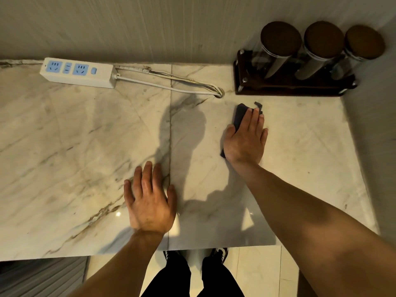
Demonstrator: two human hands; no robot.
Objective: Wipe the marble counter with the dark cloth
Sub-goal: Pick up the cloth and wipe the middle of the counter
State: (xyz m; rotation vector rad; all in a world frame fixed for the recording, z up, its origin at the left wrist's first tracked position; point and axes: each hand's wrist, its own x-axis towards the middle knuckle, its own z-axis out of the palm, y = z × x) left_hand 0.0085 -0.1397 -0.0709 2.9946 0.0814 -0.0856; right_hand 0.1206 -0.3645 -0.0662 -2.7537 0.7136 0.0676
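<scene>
The marble counter [85, 146] is pale with grey-brown veins and a seam down its middle. A dark cloth [240, 115] lies on it right of the seam, mostly hidden under my right hand [246, 140], which presses flat on it with fingers together. Only the cloth's far end and a corner by my wrist show. My left hand [150, 200] rests flat on the bare marble near the front edge, fingers spread, holding nothing.
A white power strip [78, 72] with blue sockets lies at the back left; its cables [171, 83] run to a hole in the counter. A dark rack [293, 86] with three lidded glass jars stands at the back right. Walls border the back and right.
</scene>
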